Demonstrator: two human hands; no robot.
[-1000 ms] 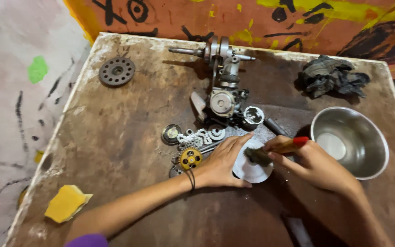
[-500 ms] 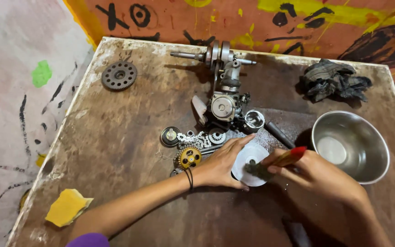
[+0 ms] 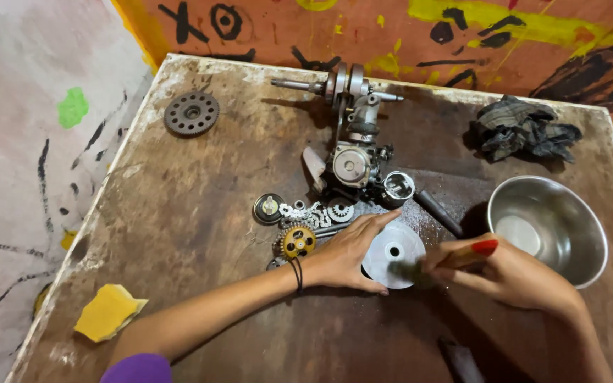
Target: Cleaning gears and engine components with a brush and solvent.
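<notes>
Brush (image 3: 455, 260) in right hand (image 3: 512, 273) has dropped onto silver disc (image 3: 393, 253)

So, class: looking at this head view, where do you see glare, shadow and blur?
Head view: glare on the round steel bowl and the pale metal disc under the left hand; the bowl casts a dark shadow to its left; the red-tipped brush in the right hand is motion-blurred at its bristles; the table edges bow from wide-angle distortion.
</notes>
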